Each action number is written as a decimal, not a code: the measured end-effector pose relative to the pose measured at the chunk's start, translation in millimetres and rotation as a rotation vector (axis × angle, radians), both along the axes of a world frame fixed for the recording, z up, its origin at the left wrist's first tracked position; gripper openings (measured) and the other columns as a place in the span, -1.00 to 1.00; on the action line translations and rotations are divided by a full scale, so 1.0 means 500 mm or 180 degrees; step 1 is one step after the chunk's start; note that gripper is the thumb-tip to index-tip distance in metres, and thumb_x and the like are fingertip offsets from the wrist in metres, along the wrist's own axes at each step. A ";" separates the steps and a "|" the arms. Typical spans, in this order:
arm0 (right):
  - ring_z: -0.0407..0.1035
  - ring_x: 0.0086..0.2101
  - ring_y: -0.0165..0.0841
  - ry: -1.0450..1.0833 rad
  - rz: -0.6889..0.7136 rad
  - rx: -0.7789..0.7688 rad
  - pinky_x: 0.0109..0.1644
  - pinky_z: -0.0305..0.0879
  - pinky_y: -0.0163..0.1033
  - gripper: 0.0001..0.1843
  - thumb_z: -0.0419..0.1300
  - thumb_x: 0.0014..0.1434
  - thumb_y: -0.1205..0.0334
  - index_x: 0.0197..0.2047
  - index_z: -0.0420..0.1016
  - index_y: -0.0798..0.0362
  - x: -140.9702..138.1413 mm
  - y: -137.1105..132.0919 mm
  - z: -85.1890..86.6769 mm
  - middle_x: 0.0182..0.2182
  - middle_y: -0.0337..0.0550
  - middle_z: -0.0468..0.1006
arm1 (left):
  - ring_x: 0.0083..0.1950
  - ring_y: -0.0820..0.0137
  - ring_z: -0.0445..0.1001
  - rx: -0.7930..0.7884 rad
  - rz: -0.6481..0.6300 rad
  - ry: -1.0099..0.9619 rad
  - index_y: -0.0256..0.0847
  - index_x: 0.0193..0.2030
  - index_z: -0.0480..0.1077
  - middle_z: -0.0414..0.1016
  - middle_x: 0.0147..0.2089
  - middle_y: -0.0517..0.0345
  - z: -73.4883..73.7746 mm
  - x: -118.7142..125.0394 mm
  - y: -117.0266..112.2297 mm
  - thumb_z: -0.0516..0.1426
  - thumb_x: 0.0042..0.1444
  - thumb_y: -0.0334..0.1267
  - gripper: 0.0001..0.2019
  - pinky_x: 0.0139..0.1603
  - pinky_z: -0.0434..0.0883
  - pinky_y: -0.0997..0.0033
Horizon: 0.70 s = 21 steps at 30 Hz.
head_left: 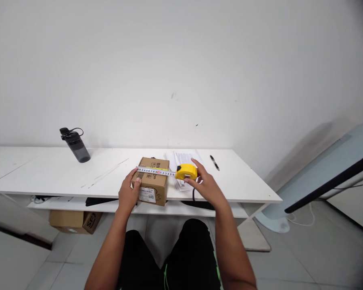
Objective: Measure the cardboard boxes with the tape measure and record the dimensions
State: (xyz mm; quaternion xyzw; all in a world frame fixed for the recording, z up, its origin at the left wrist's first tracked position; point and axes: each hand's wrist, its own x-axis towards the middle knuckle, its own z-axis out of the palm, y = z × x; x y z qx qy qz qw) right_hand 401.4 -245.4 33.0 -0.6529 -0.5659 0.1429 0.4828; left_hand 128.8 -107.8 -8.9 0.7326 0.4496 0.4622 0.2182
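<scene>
A small brown cardboard box (160, 189) with printed marks and a white label rests at the front edge of the white table. My left hand (129, 191) grips its left side, thumb on the front and fingertips at the top left edge by the end of the tape blade. Across the box top runs the white blade (151, 171), numbers facing up. It comes out of a yellow tape measure (187, 172), which my right hand (207, 185) holds closed between thumb and fingers, just right of the box. A black wrist strap hangs below the tape measure.
Printed papers (186, 156) lie behind and under the tape measure. A black pen (214, 162) is to their right, and a dark water bottle (76, 146) stands at the left. Another cardboard box (68, 220) sits on the floor below the table (109, 173).
</scene>
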 end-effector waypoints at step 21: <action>0.27 0.16 -0.17 0.0275 -0.0500 0.0759 0.15 0.30 -0.08 -0.27 -0.06 0.33 -0.10 0.46 -0.07 -0.01 -0.103 0.098 -0.072 0.23 0.09 0.32 | 0.22 0.16 0.41 -0.0237 -0.0124 -0.0263 -0.03 0.29 0.29 0.42 0.25 0.05 0.000 0.006 0.001 -0.01 0.27 -0.02 -0.52 0.22 0.36 0.10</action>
